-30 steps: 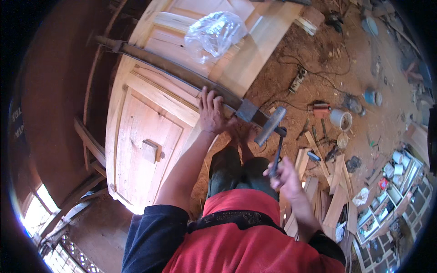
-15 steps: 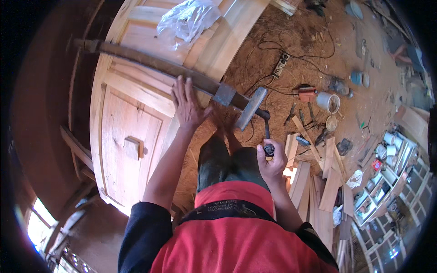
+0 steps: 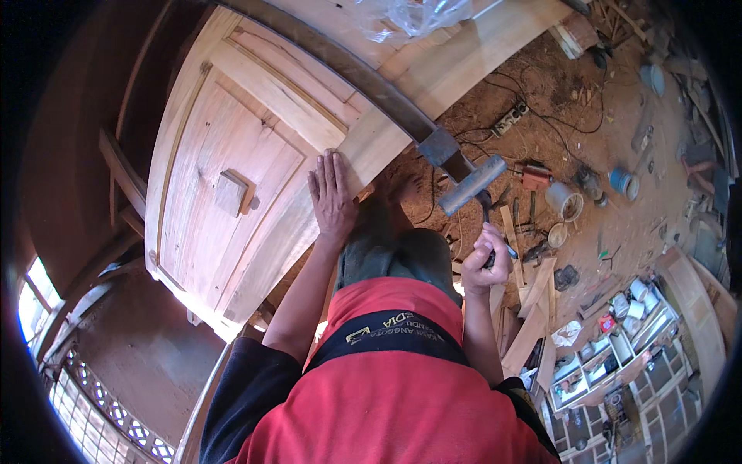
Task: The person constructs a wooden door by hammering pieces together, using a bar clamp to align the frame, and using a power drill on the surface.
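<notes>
A large pale wooden panel door [image 3: 255, 151] lies at the left, with a small wood block [image 3: 230, 193] on its inset panel. My left hand [image 3: 333, 199] rests flat on the near right edge of its frame, fingers stretched out. A long metal bar clamp [image 3: 367, 81] spans the door, its sliding block [image 3: 438, 147] and flat end plate [image 3: 473, 184] beyond the right edge. In front of that plate, my right hand [image 3: 487, 263] is closed around the clamp's crank handle. The palm hides part of the grip.
Clear plastic [image 3: 413, 17] lies on the far part of the door. A power strip [image 3: 510, 120] with cords, an orange tool [image 3: 535, 176] and buckets [image 3: 564, 201] sit on the dirt floor. Planks [image 3: 533, 309] are stacked at my right, near a compartmented tray [image 3: 610, 352].
The view has shifted, so the door shows lower. My left hand has moved off the clamp bar's side to the door's frame edge. My right hand, on the crank, has turned and risen.
</notes>
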The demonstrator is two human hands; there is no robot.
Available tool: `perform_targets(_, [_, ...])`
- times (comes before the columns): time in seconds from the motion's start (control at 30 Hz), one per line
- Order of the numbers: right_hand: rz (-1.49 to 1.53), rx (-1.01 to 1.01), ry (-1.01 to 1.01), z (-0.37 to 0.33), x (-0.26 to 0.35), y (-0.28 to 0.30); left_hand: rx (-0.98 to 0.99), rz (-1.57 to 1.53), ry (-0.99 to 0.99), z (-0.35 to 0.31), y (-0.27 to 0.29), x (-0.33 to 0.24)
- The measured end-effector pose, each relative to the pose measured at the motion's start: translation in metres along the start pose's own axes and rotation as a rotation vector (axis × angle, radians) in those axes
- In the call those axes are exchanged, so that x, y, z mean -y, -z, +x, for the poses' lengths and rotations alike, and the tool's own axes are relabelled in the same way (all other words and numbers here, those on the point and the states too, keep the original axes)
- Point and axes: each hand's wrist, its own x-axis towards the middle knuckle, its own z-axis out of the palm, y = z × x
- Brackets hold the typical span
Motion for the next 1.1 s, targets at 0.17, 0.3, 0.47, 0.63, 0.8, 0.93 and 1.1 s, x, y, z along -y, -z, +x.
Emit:
perform_targets(0.17, [0.033, 0.032, -0.181, 0.031, -0.01, 0.01, 0.014, -0.021, -0.012, 0.0, -0.004, 0.005])
perform_targets(0.3, [0.203, 0.035, -0.604, 0.115, -0.032, 0.012, 0.011, 0.01, -0.023, 0.0, -0.007, 0.006])
perform_targets(0.47, [0.299, 0.241, -1.036, 0.18, -0.13, 0.001, -0.001, 0.011, -0.043, 0.004, -0.009, 0.007])
perform_targets(0.63, [0.221, 0.352, -1.227, 0.185, -0.195, -0.031, -0.003, 0.06, -0.05, 0.002, -0.014, 0.007])
perform_targets(0.8, [0.182, 0.602, -1.382, 0.149, -0.268, -0.069, 0.016, 0.042, -0.023, 0.002, -0.014, 0.004])
perform_targets(0.93, [0.322, 0.803, -1.442, 0.067, -0.36, -0.089, -0.004, 0.036, -0.047, 0.009, -0.014, -0.001])
perform_targets(1.1, [1.102, 0.199, -1.322, -0.115, -0.397, -0.1, -0.037, 0.089, -0.095, 0.011, -0.02, 0.001])
